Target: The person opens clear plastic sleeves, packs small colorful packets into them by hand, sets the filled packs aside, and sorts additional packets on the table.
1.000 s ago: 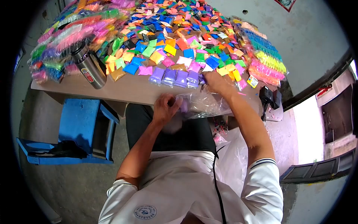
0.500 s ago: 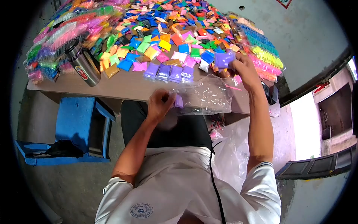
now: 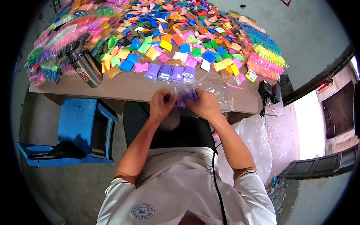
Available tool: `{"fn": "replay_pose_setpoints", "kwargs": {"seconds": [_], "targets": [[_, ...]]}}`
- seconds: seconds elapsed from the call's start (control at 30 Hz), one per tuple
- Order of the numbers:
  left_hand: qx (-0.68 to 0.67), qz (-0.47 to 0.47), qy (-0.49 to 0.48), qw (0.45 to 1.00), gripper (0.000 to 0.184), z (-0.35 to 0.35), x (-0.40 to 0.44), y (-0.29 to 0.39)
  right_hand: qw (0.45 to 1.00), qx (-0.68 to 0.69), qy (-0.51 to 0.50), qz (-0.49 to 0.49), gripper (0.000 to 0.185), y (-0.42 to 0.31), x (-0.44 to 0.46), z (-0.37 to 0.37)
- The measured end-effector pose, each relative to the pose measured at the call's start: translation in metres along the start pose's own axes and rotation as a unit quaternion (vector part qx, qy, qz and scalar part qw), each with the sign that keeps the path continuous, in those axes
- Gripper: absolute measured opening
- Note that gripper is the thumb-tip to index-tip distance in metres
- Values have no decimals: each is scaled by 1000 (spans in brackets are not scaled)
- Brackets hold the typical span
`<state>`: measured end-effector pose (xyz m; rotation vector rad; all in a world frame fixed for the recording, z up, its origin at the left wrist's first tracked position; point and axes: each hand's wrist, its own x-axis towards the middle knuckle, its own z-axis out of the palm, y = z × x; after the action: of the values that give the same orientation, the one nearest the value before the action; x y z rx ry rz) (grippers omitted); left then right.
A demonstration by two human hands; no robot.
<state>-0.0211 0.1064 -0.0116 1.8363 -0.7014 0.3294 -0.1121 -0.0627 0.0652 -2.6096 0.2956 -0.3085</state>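
Head view: my left grip (image 3: 161,105) pinches the bag (image 3: 222,92), my right grip (image 3: 205,104) a purple packet (image 3: 191,94); I should lay it flat, without creasing.

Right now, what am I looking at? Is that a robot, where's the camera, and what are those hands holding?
No robot here, just a person using two bare hands. The camera sits on the person's head, looking forward and down, so you see almost what they see.

On the table is a big heap of colourful little packets. Bagged bundles lie at both sides, and a metal flask stands at the left. Four purple packets sit in a row at the front.

The left hand pinches a clear plastic bag. The right hand holds a purple packet against it. The fingers hide how far inside it is.
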Motion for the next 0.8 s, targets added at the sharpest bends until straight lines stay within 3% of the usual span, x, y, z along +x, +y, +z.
{"fn": "replay_pose_setpoints", "kwargs": {"seconds": [0.17,0.3,0.37,0.47,0.57,0.8], "targets": [[-2,5,9,1000,37,0,0,0,982,159,-102,-22,41,6,-4,-19],[-12,11,17,1000,38,-1,0,6,964,211,-154,-45,47,18,-4,-27],[-8,-5,7,1000,39,-2,1,9,959,214,-186,-13,34,25,0,-23],[-6,3,7,1000,40,-2,1,7,984,117,-118,-65,22,22,-2,-14],[-12,11,17,1000,39,-1,2,8,990,92,-70,-75,20,28,-3,-1],[13,-3,23,1000,36,5,1,1,995,64,-59,-57,20,25,-5,4]]}}
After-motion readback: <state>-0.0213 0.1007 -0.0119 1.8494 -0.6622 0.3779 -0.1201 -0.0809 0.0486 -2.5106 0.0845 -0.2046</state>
